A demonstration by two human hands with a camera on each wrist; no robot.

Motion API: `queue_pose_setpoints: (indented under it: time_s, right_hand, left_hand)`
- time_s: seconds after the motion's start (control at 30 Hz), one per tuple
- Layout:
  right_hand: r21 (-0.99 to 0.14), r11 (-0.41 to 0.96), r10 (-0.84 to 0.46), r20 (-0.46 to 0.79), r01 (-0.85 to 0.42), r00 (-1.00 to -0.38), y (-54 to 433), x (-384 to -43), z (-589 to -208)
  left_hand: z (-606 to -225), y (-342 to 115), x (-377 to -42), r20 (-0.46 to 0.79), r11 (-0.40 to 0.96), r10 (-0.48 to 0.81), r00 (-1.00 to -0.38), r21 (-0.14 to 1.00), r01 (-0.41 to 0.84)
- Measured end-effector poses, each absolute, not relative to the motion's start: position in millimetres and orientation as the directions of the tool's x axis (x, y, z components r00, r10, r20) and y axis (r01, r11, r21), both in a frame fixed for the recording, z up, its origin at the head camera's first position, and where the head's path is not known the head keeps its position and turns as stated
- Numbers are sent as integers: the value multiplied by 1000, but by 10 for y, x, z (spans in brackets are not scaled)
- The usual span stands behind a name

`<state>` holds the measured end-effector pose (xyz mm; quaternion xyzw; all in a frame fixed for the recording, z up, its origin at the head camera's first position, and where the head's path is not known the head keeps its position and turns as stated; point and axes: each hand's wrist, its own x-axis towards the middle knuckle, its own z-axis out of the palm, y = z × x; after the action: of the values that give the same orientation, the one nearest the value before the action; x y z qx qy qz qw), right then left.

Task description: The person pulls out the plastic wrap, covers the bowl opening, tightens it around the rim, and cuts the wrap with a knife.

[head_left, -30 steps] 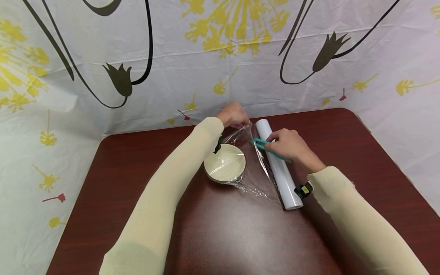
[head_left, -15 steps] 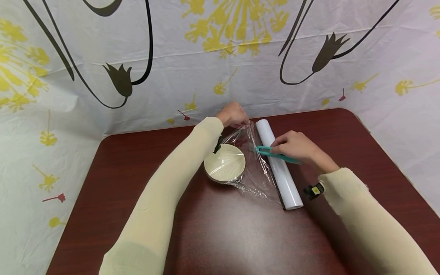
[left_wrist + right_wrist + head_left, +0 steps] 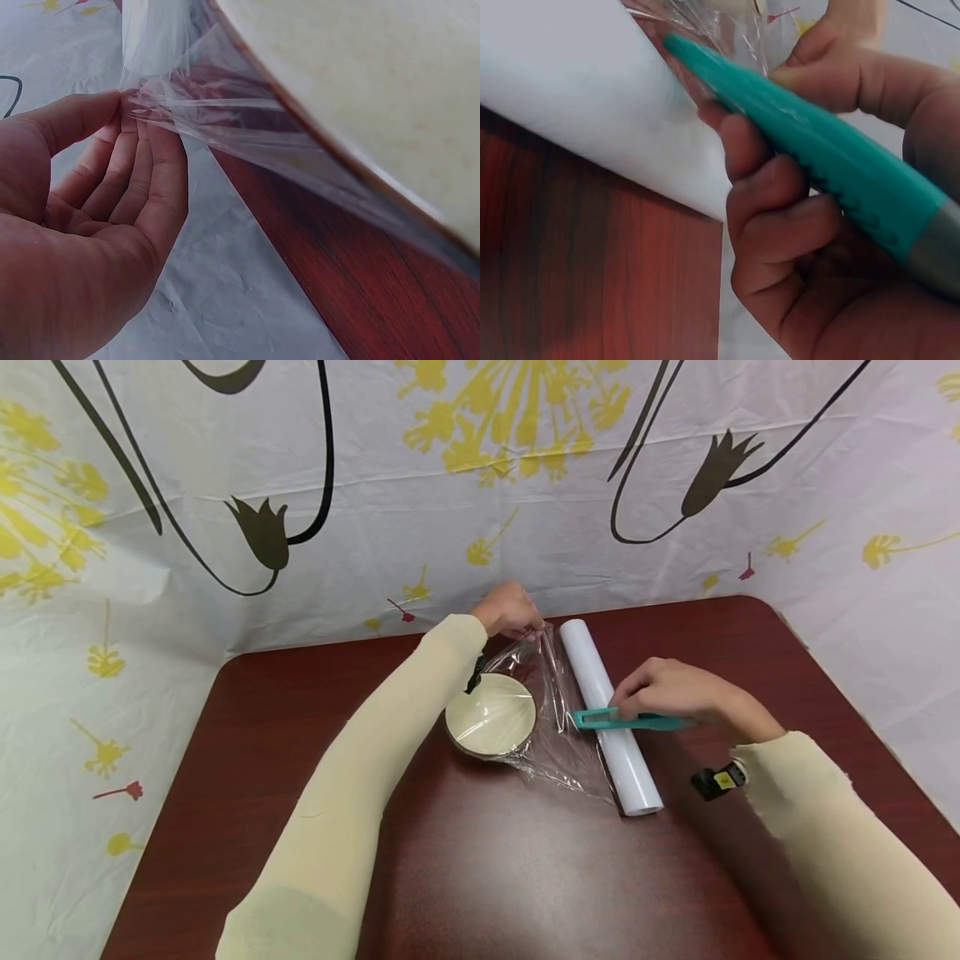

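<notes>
Plastic wrap (image 3: 552, 683), stretched over the bowl (image 3: 491, 716) toward the white roll (image 3: 628, 772) on the counter (image 3: 525, 877); left hand (image 3: 512, 610), fingers pinching its far edge. Green tool (image 3: 651, 722), gripped by the right hand (image 3: 671, 689) above the roll: a snag could rip the wrap or drag the bowl.

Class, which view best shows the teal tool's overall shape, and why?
The head view: it shows the teal tool from slotted end to handle, though the right hand hides part. The right wrist view shows its ridged handle and grey section up close, cut off by the frame; the left wrist view shows none of it.
</notes>
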<state>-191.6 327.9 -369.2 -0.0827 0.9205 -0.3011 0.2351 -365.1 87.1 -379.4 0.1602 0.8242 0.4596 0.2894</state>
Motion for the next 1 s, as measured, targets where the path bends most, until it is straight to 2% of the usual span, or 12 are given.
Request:
queue_pose_setpoints:
  time_s: [0.3,0.73,1.0]
  right_hand:
    - [-630,776,-371,-452,-5,-811,3363,-1802,-3675]
    - [-675,735,-497,-466,-69,-732,3424,-1553,-3632]
    - [-713,693,-570,-449,-109,-688,3489,-1378,-3653]
  left_hand:
    - [-3774,885,-3625,-333,531,511,-792,848,-14]
    - [-3724,865,-3641,-338,537,529,-778,844,-1]
    - [-3719,847,-3635,-341,541,510,-790,841,-14]
